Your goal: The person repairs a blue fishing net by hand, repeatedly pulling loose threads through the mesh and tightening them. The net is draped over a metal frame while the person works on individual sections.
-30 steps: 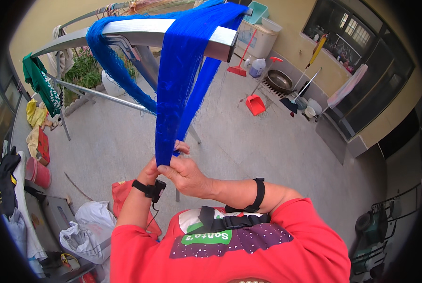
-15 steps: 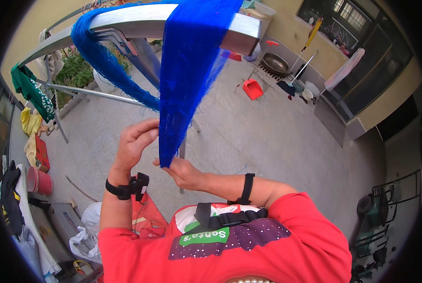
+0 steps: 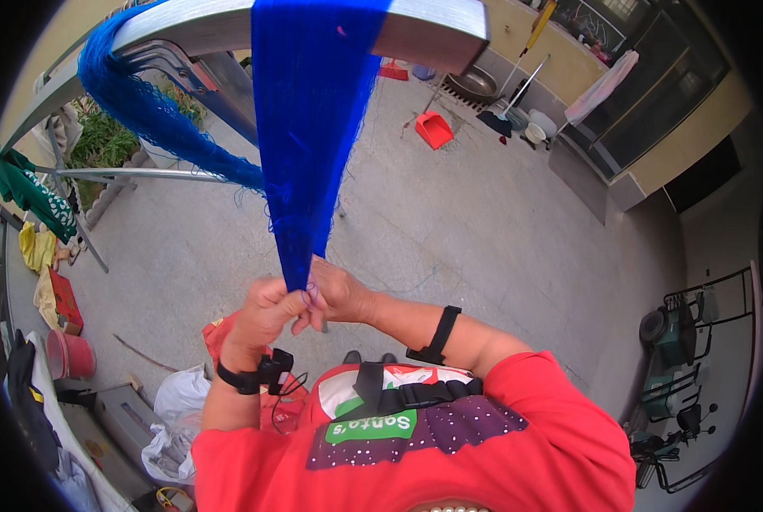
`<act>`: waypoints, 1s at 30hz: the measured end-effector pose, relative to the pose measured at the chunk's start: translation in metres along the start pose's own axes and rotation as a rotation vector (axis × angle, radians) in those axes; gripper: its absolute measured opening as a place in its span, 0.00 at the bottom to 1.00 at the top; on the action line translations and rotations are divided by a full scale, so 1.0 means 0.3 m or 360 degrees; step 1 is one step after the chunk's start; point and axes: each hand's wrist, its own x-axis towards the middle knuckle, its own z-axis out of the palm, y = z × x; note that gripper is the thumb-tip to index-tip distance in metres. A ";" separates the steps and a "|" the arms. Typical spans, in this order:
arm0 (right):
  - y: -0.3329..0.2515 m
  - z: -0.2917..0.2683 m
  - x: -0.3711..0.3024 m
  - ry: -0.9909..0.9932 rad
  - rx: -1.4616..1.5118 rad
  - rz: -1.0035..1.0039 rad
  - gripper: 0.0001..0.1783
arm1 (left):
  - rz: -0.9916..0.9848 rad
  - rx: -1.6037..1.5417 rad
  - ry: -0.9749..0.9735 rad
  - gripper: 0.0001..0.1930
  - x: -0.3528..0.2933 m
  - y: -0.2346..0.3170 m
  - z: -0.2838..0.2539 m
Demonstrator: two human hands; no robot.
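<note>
A wide hank of bright blue thread (image 3: pixel 311 111) hangs over a square metal bar (image 3: pixel 433 34) and narrows downward to my hands. My left hand (image 3: pixel 270 309) pinches the gathered lower end between thumb and fingers. Right against it, my right hand (image 3: pixel 334 293) is closed around the threads' lower end from the other side, with the fingertips of both hands touching. Just what lies between the right fingers is partly hidden. To the left, a second, darker blue hank (image 3: pixel 134 102) droops from the same bar and runs behind the bright one.
A green cloth (image 3: pixel 36 196) hangs on the frame's left leg. On the floor stand a red dustpan (image 3: pixel 433 130), a pink bucket (image 3: pixel 70 353), a red box (image 3: pixel 66 300) and white plastic bags (image 3: pixel 181 427). A green tricycle (image 3: pixel 676 341) is parked at right.
My left hand has come down and right from the hank's side edge to its lower tip, meeting my right hand. The view has shifted, and the hank now hangs narrower at the bottom.
</note>
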 end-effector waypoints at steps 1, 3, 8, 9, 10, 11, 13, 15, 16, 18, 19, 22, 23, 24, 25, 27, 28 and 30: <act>-0.018 -0.007 -0.001 0.0001 -0.0005 -0.0096 0.25 | 0.0007 0.0042 0.0011 0.19 -0.018 -0.037 0.011; -0.051 -0.035 -0.001 -0.0006 0.0015 -0.0163 0.23 | -0.0062 -0.0084 0.0093 0.16 -0.053 -0.090 0.038; -0.143 -0.137 -0.007 0.0068 0.0426 0.0335 0.21 | -0.0146 -0.0167 0.0266 0.15 -0.089 -0.125 0.100; -0.159 -0.145 -0.002 0.0230 0.0987 0.0577 0.20 | -0.0160 -0.0155 0.0334 0.16 -0.088 -0.129 0.113; -0.168 -0.174 -0.002 0.0295 0.1142 0.0640 0.18 | -0.0122 -0.0143 0.0369 0.16 -0.081 -0.135 0.125; -0.169 -0.217 -0.002 0.0358 0.1305 0.0708 0.16 | -0.0089 -0.0129 0.0416 0.16 -0.078 -0.140 0.136; -0.159 -0.297 -0.001 0.0483 0.1399 0.0879 0.12 | -0.0059 -0.0138 0.0489 0.17 -0.074 -0.157 0.162; -0.128 -0.363 0.022 0.0605 0.1259 0.1028 0.10 | -0.0050 -0.0166 0.0538 0.17 -0.066 -0.172 0.178; -0.109 -0.379 0.041 0.0706 0.1153 0.1111 0.11 | -0.0033 -0.0175 0.0549 0.17 -0.061 -0.177 0.181; -0.074 -0.401 0.075 0.0917 0.0944 0.1253 0.13 | -0.0004 -0.0185 0.0575 0.18 -0.051 -0.185 0.182; -0.060 -0.404 0.089 0.0839 0.0977 0.1256 0.14 | -0.0002 -0.0171 0.0584 0.18 -0.048 -0.186 0.180; -0.029 -0.382 0.123 0.0688 0.1012 0.1354 0.15 | -0.0008 -0.0165 0.0581 0.18 -0.036 -0.193 0.175; -0.023 -0.362 0.134 0.0653 0.1030 0.1351 0.15 | -0.0014 -0.0172 0.0579 0.18 -0.032 -0.196 0.172; -0.016 -0.345 0.145 0.0616 0.1047 0.1345 0.15 | -0.0020 -0.0173 0.0587 0.18 -0.027 -0.197 0.167; -0.010 -0.333 0.150 0.0666 0.0999 0.1324 0.13 | -0.0021 -0.0183 0.0551 0.18 -0.025 -0.198 0.161; 0.006 -0.328 0.148 0.0706 0.0773 0.1338 0.11 | -0.0033 -0.0191 0.0487 0.18 -0.017 -0.199 0.146; 0.015 -0.328 0.143 0.0729 0.0661 0.1338 0.10 | -0.0032 -0.0200 0.0443 0.18 -0.016 -0.196 0.134; 0.032 -0.336 0.126 0.0769 0.0621 0.1362 0.10 | -0.0007 -0.0241 0.0387 0.18 -0.015 -0.198 0.118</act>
